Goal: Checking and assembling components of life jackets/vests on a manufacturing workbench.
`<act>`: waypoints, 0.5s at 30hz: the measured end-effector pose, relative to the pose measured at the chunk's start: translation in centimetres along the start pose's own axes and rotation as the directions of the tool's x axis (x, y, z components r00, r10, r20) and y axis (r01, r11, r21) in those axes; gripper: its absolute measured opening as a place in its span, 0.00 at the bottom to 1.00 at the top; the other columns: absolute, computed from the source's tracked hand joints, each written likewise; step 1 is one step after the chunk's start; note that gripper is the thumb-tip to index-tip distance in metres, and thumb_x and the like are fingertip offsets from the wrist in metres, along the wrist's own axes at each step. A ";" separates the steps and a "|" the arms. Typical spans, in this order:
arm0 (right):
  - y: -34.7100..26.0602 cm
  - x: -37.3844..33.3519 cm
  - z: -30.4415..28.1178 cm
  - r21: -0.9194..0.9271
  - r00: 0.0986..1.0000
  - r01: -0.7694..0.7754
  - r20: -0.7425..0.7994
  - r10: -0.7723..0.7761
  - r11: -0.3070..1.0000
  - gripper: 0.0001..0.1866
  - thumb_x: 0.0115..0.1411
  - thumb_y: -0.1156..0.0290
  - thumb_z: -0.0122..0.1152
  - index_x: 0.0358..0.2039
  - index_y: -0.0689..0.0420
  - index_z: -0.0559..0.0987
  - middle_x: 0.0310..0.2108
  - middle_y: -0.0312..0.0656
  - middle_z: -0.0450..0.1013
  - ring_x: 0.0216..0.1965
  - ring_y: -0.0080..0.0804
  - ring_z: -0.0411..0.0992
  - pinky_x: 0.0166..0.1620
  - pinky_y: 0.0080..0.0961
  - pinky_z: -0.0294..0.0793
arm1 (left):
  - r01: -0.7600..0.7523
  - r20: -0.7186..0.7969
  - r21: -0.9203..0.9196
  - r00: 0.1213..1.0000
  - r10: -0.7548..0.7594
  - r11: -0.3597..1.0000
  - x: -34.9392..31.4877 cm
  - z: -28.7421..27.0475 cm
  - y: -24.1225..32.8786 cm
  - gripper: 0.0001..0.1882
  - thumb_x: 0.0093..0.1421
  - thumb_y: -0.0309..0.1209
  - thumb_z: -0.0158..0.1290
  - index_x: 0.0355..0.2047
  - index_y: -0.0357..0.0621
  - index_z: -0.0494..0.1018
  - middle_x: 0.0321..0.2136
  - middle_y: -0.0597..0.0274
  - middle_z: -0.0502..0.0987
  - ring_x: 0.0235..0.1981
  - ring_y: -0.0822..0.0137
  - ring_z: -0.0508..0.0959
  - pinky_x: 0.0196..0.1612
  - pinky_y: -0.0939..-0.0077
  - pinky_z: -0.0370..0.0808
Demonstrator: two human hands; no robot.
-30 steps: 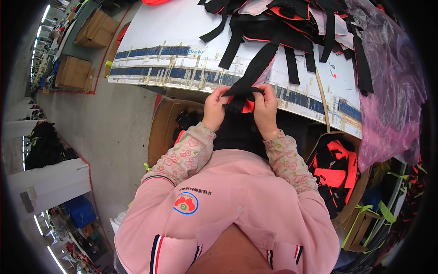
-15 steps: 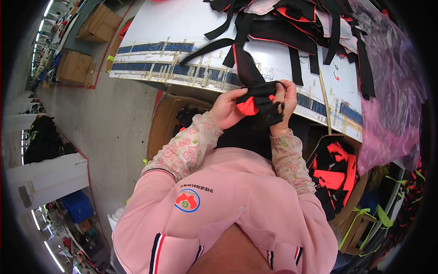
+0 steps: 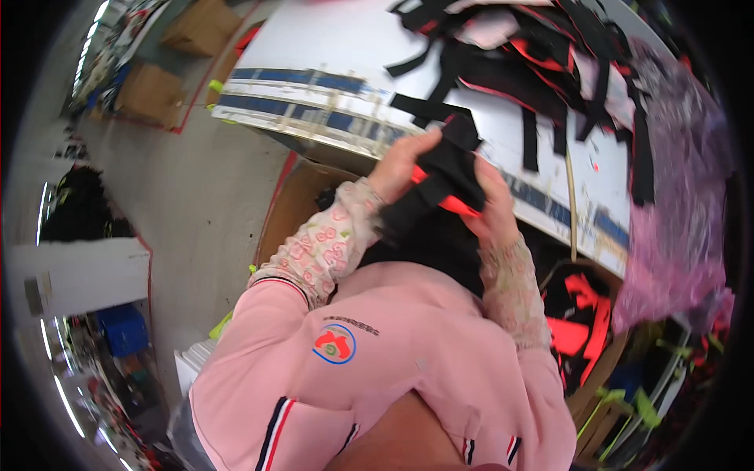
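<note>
Between my two hands, above the near edge of the white table, is a black fabric strap piece (image 3: 455, 161) with bright orange-red parts. My left hand (image 3: 403, 162) is closed on its left side, thumb on top. On its right side, my right hand (image 3: 495, 200) grips it with the fingers partly hidden behind the cloth. One black strap end hangs down toward my left sleeve, blurred by motion. Another strap end reaches out over the table (image 3: 314, 55). More black and red strap pieces (image 3: 518, 86) lie heaped farther back on the table.
An open cardboard box (image 3: 582, 314) with black and orange-red pieces stands below the table at right. Pink plastic sheeting (image 3: 679, 204) drapes over the table's right end. Another cardboard box (image 3: 287, 204) sits under the near edge. Two cartons (image 3: 149, 96) are at far left.
The fabric piece has been turned and bunched differently between my hands, and a strap end now swings down to the left. My right hand is lower. The whole view has shifted slightly.
</note>
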State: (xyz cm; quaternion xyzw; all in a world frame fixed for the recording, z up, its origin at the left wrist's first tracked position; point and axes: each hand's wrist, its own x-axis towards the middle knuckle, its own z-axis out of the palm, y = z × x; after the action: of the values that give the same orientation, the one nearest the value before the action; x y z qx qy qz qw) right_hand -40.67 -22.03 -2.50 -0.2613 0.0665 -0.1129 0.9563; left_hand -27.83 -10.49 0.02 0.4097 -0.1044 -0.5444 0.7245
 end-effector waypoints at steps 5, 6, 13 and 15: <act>-2.0 -1.0 -0.1 -0.161 0.962 0.249 -0.075 -0.264 0.955 0.16 0.67 0.64 0.43 0.46 0.63 0.69 0.43 0.47 0.72 0.43 0.35 0.73 0.50 0.31 0.72 | -0.033 0.046 -0.246 0.998 0.045 0.969 -0.8 1.3 -3.3 0.12 0.62 0.37 0.50 0.40 0.44 0.71 0.39 0.62 0.76 0.40 0.68 0.76 0.44 0.68 0.75; -2.2 -1.1 0.1 -0.283 0.942 0.251 -0.146 -0.301 0.925 0.14 0.67 0.64 0.43 0.44 0.62 0.69 0.40 0.44 0.73 0.42 0.32 0.73 0.47 0.28 0.73 | 0.005 0.024 -0.265 1.000 0.002 0.964 -0.6 0.7 -4.3 0.16 0.63 0.37 0.48 0.46 0.41 0.69 0.43 0.60 0.75 0.45 0.67 0.74 0.50 0.69 0.71; -0.3 -1.2 0.3 -0.769 0.859 0.303 -0.036 -0.511 0.563 0.09 0.66 0.67 0.46 0.36 0.60 0.69 0.32 0.34 0.68 0.33 0.18 0.65 0.39 0.16 0.65 | -0.049 -0.083 -0.500 0.996 0.009 0.864 -0.8 -0.7 -5.3 0.15 0.65 0.40 0.45 0.44 0.43 0.70 0.43 0.62 0.76 0.43 0.68 0.76 0.49 0.70 0.72; -0.4 -1.4 0.1 -0.907 0.802 0.265 0.019 -0.597 0.327 0.11 0.67 0.67 0.46 0.36 0.61 0.71 0.32 0.33 0.67 0.35 0.19 0.63 0.41 0.16 0.64 | -0.068 -0.060 -0.510 0.997 0.044 0.858 -0.8 -1.2 -4.8 0.16 0.64 0.41 0.45 0.44 0.43 0.70 0.42 0.62 0.76 0.43 0.67 0.76 0.49 0.69 0.72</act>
State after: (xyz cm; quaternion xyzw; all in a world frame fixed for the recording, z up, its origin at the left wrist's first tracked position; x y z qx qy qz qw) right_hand -42.11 -21.98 -2.06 -0.6994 0.1952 -0.3564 0.5880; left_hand -30.74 -9.53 -3.92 0.2123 0.0487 -0.5216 0.8249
